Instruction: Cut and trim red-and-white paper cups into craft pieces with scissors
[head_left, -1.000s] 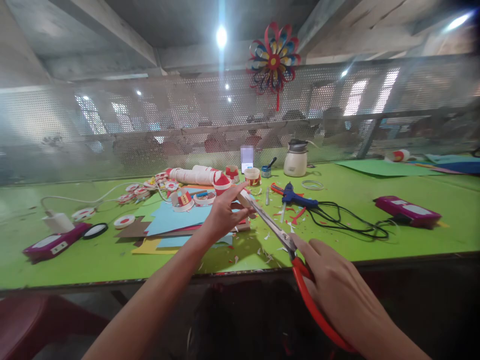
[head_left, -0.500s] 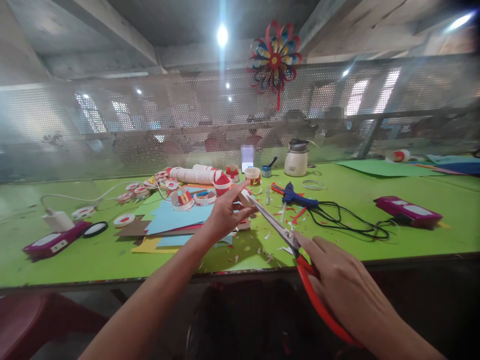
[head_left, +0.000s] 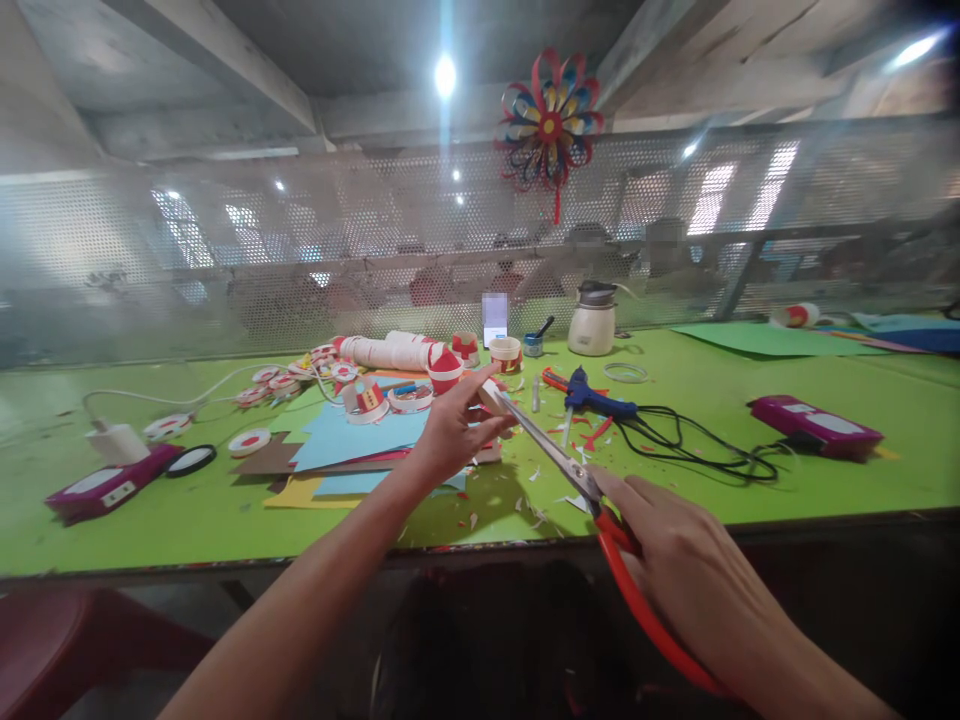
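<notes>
My left hand [head_left: 457, 428] is closed on a small white piece [head_left: 493, 396], perhaps part of a paper cup; my fingers hide most of it. My right hand [head_left: 675, 540] grips the red handles of a pair of scissors [head_left: 551, 447]. The blades point up and left, and their tips touch the white piece. Beneath both hands lie scattered red and white paper scraps [head_left: 536, 515]. Just left of my left hand is a stack of coloured paper [head_left: 352, 435] with cut paper cups [head_left: 365, 398] on it.
A blue hot glue gun [head_left: 592, 395] with a black cord lies to the right, near a purple power strip [head_left: 817, 425]. Farther back stand a white jug [head_left: 592, 322] and a phone [head_left: 495, 320]. Another purple power strip [head_left: 112, 483] lies at left.
The scissors' blades have closed slightly and their tips stay at the white piece. Both hands are almost where they were.
</notes>
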